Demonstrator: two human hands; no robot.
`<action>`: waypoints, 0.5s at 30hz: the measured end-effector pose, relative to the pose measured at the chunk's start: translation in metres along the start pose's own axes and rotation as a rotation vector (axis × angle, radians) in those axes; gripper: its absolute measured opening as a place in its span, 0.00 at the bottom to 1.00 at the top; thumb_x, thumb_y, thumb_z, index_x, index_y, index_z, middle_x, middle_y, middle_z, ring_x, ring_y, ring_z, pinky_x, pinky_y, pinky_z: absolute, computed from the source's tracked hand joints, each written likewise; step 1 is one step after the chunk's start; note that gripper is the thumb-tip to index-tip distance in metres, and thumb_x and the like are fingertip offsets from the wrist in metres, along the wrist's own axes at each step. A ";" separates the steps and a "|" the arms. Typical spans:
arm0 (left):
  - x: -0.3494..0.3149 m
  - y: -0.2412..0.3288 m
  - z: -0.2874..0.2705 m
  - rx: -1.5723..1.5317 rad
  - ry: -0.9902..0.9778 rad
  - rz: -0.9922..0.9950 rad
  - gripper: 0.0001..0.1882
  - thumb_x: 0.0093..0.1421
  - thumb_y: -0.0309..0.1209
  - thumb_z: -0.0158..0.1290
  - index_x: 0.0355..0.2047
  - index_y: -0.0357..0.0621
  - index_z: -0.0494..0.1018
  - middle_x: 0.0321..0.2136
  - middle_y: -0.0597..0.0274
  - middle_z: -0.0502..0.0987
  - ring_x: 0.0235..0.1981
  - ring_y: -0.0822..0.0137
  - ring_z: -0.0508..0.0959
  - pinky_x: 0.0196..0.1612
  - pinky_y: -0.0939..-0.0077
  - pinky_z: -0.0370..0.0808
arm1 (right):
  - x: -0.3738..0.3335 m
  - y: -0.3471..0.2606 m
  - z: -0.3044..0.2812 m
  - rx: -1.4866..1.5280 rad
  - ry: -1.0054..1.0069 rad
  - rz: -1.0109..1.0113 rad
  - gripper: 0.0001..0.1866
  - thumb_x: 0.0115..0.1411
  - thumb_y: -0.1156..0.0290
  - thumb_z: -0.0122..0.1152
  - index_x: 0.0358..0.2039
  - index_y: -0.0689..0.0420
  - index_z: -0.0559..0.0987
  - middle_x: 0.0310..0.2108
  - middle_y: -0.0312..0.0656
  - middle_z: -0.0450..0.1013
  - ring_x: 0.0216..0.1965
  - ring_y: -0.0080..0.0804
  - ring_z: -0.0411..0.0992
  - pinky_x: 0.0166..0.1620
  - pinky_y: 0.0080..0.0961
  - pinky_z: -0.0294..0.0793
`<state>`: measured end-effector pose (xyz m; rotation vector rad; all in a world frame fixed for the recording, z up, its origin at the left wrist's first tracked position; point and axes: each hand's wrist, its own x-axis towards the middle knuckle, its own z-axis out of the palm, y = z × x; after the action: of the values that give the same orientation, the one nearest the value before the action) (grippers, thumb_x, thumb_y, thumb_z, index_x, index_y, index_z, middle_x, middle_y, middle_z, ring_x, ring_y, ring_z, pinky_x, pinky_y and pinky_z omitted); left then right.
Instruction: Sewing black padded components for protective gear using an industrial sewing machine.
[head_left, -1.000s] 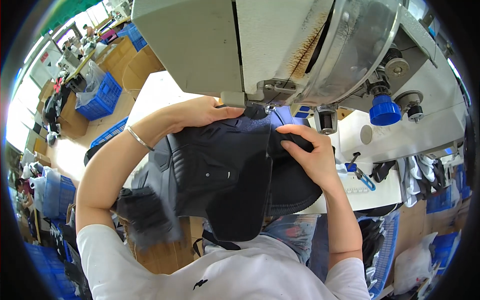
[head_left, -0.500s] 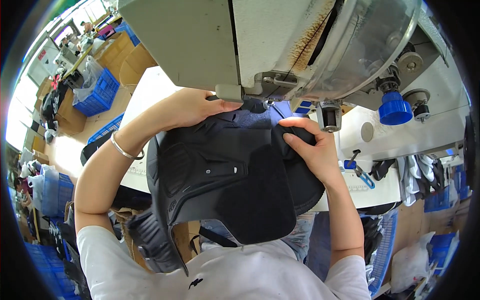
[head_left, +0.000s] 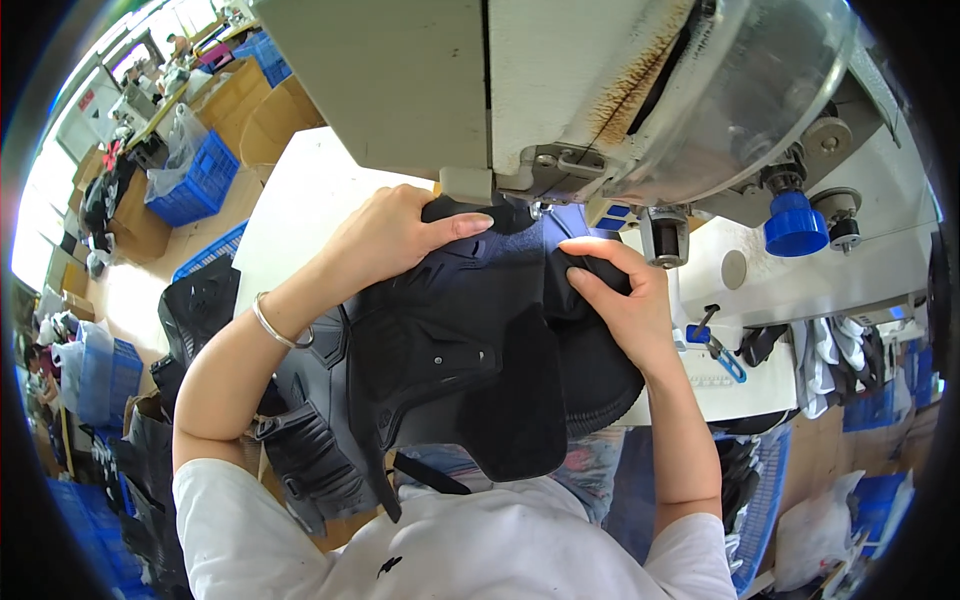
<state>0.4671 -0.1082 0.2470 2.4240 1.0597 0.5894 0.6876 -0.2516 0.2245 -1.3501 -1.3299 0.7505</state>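
Observation:
A black padded piece of gear (head_left: 430,360) with moulded panels and a smooth flap hangs from the sewing machine (head_left: 480,100) down over my lap. My left hand (head_left: 395,235) is closed on its upper left edge, thumb on top, just below the machine head. My right hand (head_left: 625,290) pinches a folded black edge to the right of the needle area, thumb against fingers. Between the hands the fabric lies lit bluish under the presser foot (head_left: 540,210). The needle point itself is hard to make out.
Blue-handled snips (head_left: 728,360) lie on the white table (head_left: 290,210) at right, near a blue knob (head_left: 795,222) on the machine. Blue crates (head_left: 200,180) stand at left. More black pieces (head_left: 200,310) hang by my left arm. A blue basket (head_left: 765,500) is at lower right.
The black piece has turned and slid rightward at its lower left, showing more ribbed panels there. My left arm has swung right with it. My right hand keeps its pinch.

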 end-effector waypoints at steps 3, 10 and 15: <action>0.004 -0.010 0.003 -0.071 -0.036 0.023 0.37 0.52 0.62 0.53 0.28 0.30 0.77 0.16 0.48 0.75 0.20 0.58 0.76 0.29 0.68 0.73 | 0.001 0.001 0.002 -0.042 0.019 -0.019 0.13 0.54 0.76 0.61 0.42 0.56 0.81 0.36 0.36 0.78 0.39 0.20 0.72 0.45 0.19 0.69; 0.006 -0.014 0.002 0.100 -0.012 -0.011 0.45 0.47 0.69 0.51 0.21 0.25 0.74 0.13 0.47 0.73 0.18 0.57 0.76 0.27 0.65 0.73 | 0.003 0.002 -0.002 -0.022 0.014 0.022 0.13 0.52 0.78 0.61 0.40 0.60 0.80 0.39 0.38 0.77 0.42 0.22 0.72 0.48 0.18 0.67; 0.000 -0.012 0.005 0.086 -0.028 -0.072 0.46 0.47 0.70 0.50 0.18 0.25 0.72 0.12 0.48 0.72 0.20 0.56 0.77 0.28 0.64 0.74 | 0.006 0.001 -0.006 -0.074 0.005 0.014 0.12 0.52 0.78 0.61 0.40 0.60 0.80 0.39 0.37 0.76 0.42 0.21 0.72 0.48 0.18 0.67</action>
<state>0.4627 -0.1015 0.2368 2.4481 1.1775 0.4942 0.6946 -0.2469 0.2260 -1.4201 -1.3572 0.7130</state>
